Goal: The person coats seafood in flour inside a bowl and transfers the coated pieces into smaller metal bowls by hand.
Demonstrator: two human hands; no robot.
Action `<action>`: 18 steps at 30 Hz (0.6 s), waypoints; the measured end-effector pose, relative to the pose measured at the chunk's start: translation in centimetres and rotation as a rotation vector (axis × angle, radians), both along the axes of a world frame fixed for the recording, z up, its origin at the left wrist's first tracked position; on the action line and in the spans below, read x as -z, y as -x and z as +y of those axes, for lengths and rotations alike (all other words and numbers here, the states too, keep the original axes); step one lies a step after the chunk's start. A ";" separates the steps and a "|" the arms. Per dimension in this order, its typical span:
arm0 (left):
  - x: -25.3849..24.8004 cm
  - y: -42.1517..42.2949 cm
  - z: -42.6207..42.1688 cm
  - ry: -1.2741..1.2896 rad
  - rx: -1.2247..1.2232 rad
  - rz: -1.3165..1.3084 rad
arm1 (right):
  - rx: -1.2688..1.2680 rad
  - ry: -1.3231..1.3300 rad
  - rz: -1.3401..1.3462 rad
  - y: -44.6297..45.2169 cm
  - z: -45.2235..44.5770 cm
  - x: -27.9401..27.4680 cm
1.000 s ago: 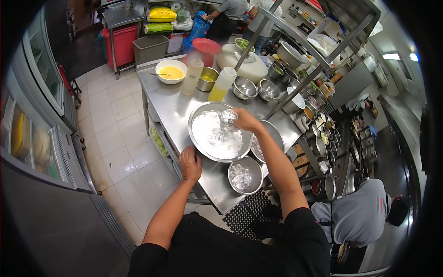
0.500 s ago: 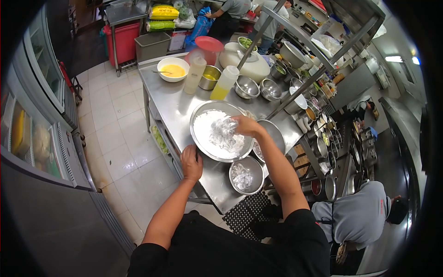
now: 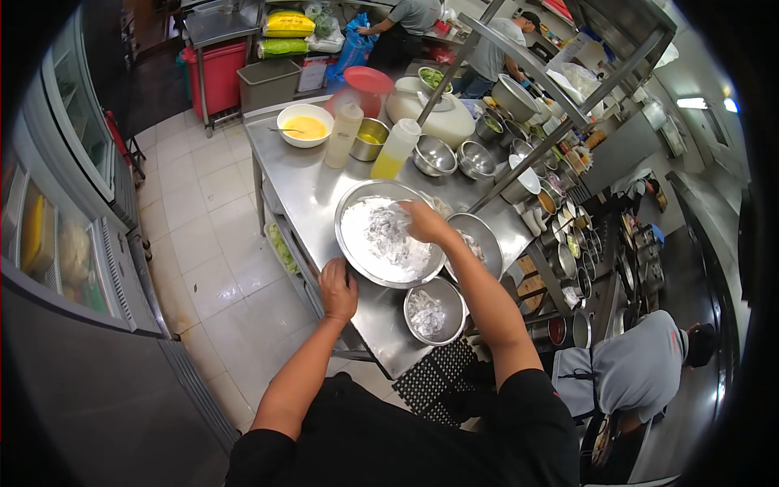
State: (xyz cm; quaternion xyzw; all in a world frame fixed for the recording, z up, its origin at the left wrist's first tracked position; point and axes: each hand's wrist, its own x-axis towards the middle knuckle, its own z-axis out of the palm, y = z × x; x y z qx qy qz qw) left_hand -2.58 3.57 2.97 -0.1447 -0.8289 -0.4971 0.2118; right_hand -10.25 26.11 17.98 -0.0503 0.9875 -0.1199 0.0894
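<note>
White powder [image 3: 363,221], metal bowl [image 3: 347,254], right hand [image 3: 427,223] inside, left hand [image 3: 337,290] beside, fingers' hold unclear

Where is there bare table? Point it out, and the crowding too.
The steel table is barest between the white bowl and large flour bowl; a smaller patch separates the left hand from the small floury bowl. It's crowded around the squeeze bottles and metal pot, and where the large flour bowl nears its two neighbours.
</note>
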 end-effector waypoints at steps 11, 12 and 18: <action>-0.3 -0.1 -0.1 -0.012 0.014 -0.005 | -0.049 0.078 0.067 0.4 -2.1 -0.4; -0.2 -0.1 -0.1 -0.011 0.011 -0.002 | -0.032 0.180 0.038 0.5 -1.1 -0.8; -0.2 -0.2 0.0 -0.006 -0.010 0.004 | -0.199 0.024 -0.084 -0.7 -1.0 -1.2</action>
